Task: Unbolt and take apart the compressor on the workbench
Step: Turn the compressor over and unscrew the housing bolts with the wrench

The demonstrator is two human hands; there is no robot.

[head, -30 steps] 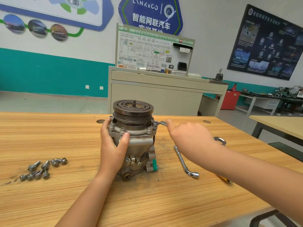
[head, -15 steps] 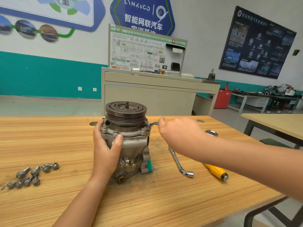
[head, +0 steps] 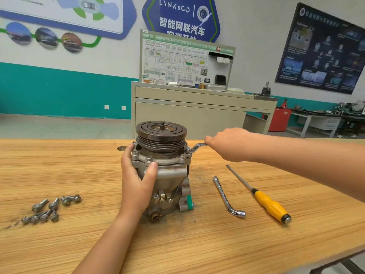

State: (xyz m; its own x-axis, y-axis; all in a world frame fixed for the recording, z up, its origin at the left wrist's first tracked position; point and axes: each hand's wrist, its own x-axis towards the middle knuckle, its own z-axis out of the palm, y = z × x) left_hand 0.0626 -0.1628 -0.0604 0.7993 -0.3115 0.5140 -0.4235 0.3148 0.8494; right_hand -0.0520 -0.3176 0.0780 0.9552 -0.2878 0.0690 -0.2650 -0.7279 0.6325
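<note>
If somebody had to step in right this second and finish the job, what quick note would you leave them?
Left hand grips the compressor body, steadying it upright on the workbench.
Right hand holds the wrench, its head at the compressor's right edge.
Done: a pile of loose bolts lies to the left, apparently already taken out.
Left: several flange bolts under the pulley are still in; the housing is not yet apart.
Spare tools to the right: L-shaped socket wrench, yellow-handled screwdriver.
</note>
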